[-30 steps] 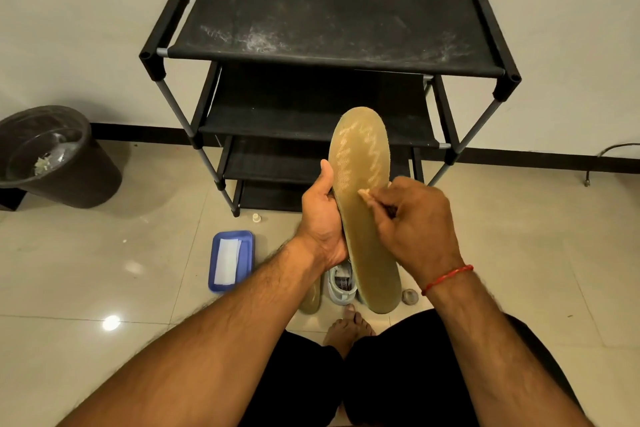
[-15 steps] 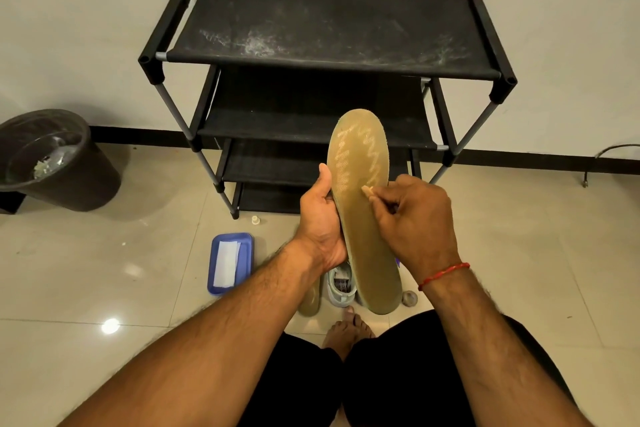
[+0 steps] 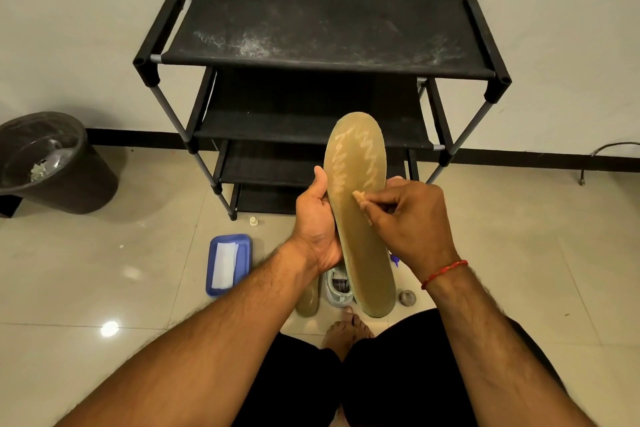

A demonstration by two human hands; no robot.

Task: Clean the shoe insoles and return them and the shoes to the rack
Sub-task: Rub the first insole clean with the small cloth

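Observation:
I hold a long olive-tan insole (image 3: pixel 360 218) upright in front of me, toe end up, with pale zigzag marks on its upper part. My left hand (image 3: pixel 317 222) grips its left edge from behind. My right hand (image 3: pixel 412 218) pinches a small tan cleaning piece (image 3: pixel 358 197) against the insole's middle. A second insole (image 3: pixel 307 300) lies on the floor beside a light grey shoe (image 3: pixel 337 289), both partly hidden by my arm. The black shoe rack (image 3: pixel 325 31) stands against the wall ahead, its top shelf dusty.
A blue tray (image 3: pixel 244 246) holding a white sheet lies on the tiles at the left. A dark bin (image 3: pixel 69 177) stands far left. A small bottle cap (image 3: pixel 254 220) and a small round lid (image 3: pixel 407 297) sit on the floor. My bare foot (image 3: pixel 346 329) is below.
My right hand with the cleaning piece has slid slightly down and right across the insole. The insole and my left hand stay almost still.

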